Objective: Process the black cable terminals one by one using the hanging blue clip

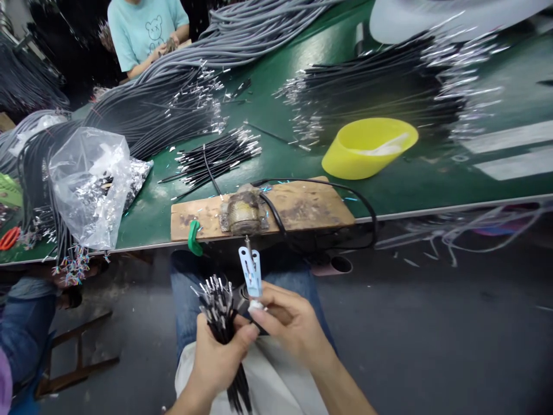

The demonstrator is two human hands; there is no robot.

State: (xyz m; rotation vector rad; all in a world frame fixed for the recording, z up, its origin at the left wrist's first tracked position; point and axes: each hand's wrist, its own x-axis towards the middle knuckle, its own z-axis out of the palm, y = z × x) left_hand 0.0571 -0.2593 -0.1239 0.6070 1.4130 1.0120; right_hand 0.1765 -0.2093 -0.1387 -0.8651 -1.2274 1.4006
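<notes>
My left hand [220, 357] is wrapped round a bundle of black cables [221, 323], their silvery stripped ends fanned upward above my lap. Close beside it, my right hand [289, 323] is closed in a pinch, with a small white bit [256, 305] at the fingertips; what it grips is partly hidden. Just above those fingertips is a light-blue clothes peg [250, 271], attached to the shaft of a small motor [244, 213]. The motor is mounted on a wooden board [306, 204] at the table's front edge.
On the green table [276, 164] lie a short cable pile [218, 155], longer black cables [380, 86] and grey cable bundles [242, 34]. A yellow cut container [367, 164], a clear plastic bag [93, 184] and a green clamp [194, 237] are nearby. A person [149, 34] works across the table.
</notes>
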